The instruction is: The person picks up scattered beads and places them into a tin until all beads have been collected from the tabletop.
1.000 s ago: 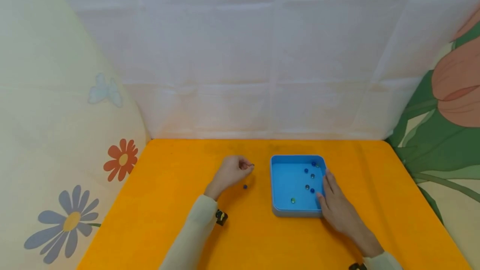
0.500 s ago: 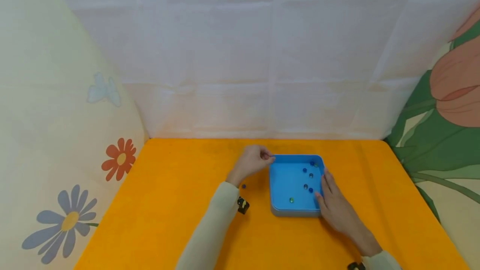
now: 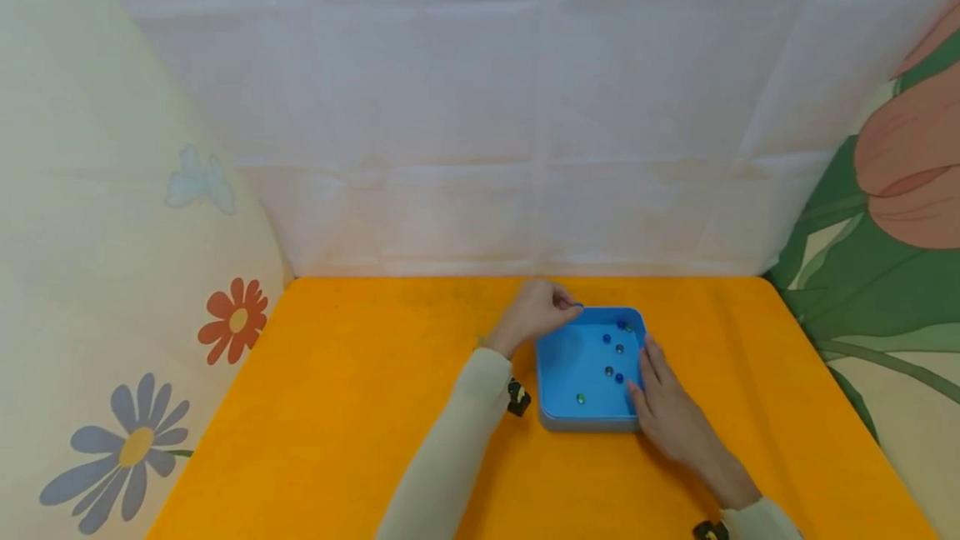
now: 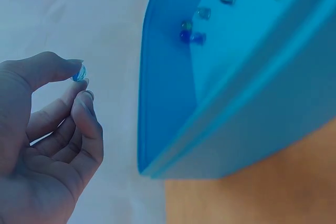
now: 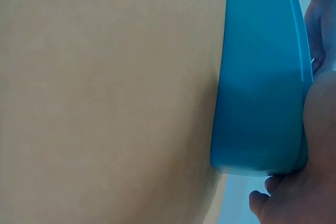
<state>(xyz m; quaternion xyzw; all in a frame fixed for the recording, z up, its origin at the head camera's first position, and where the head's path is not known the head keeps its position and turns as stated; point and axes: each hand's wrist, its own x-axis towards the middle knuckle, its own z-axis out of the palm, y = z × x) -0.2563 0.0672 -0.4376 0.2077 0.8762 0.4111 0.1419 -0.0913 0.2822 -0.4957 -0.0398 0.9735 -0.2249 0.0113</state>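
My left hand (image 3: 534,312) is raised over the far left corner of a blue square tray (image 3: 558,373). Between thumb and fingertips it pinches a glass marble (image 4: 80,73), clear with blue in it. Several marbles lie on the tray floor: blue ones such as a dark blue marble (image 3: 619,377), greyish clear ones such as a clear marble (image 3: 609,371), and a green-yellow marble (image 3: 581,398) near the front. At the tray's right side my right hand (image 3: 675,419) holds the wall, its thumb over the rim and its fingers along the outside.
Under the tray is a table with an orange cover (image 3: 360,390). A white sheet (image 3: 405,132) hangs behind its far edge. Flower-printed cloths stand on the left and right. The left sleeve (image 3: 457,440) crosses the table in front of the tray's left side.
The left hand has moved right with its marble, from beside the tray to over its far left corner. A blue marble on the table is now hidden by the left arm. The right hand stays put.
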